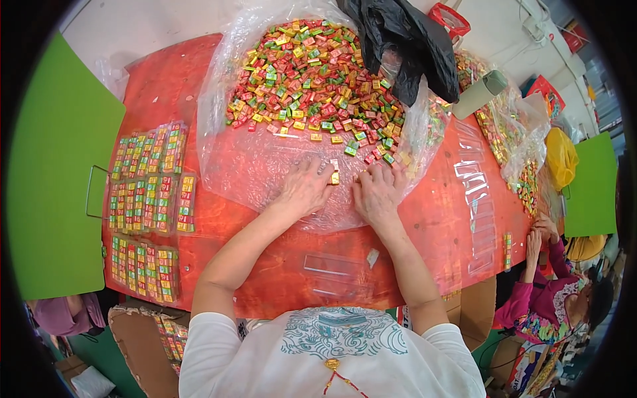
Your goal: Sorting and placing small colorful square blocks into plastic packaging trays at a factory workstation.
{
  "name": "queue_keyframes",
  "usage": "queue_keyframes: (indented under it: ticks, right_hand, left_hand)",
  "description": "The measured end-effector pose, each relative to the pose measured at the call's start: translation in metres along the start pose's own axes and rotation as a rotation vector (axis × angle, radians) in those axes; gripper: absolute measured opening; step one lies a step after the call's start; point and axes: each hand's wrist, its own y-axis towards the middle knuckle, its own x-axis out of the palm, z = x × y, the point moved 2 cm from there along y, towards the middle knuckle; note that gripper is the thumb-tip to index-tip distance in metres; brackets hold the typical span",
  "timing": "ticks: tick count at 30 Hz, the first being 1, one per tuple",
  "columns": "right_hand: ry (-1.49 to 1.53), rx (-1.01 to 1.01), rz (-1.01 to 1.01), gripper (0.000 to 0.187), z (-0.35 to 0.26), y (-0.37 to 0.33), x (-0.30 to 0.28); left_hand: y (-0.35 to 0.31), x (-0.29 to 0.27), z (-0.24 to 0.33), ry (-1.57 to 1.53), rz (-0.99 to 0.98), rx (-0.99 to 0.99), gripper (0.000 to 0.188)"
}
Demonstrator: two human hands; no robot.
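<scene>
A large heap of small wrapped blocks [305, 73], red, yellow and green, lies on a clear plastic sheet [259, 169]. At the near side of the heap, my left hand [306, 188] is closed, its fingertips holding a short row of the little blocks [334, 174]. My right hand [379, 192] rests just right of that row with bent, slightly parted fingers, apparently holding nothing. Closer to my body, clear plastic trays [337, 265] lie on the red table [259, 285]; no blocks show in them.
Filled trays [147, 205] stand in stacks at the left. A black plastic bag [415, 43] overlaps the heap's far right edge, beside a pale green bottle [481, 93]. Long clear trays [474, 192] lie right of the sheet. A co-worker's hands [541, 235] are at the right table edge.
</scene>
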Motion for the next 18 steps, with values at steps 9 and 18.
queue_keyframes:
  ticks: [9, 18]
  right_hand:
    - [0.167, -0.002, -0.035, 0.022, -0.011, -0.004, 0.011]
    - [0.244, 0.053, 0.016, 0.022, 0.027, -0.008, 0.005]
  left_hand:
    - [-0.002, -0.003, 0.004, -0.014, 0.005, 0.0, 0.04]
    - [-0.008, -0.005, -0.004, -0.077, 0.03, 0.029, 0.05]
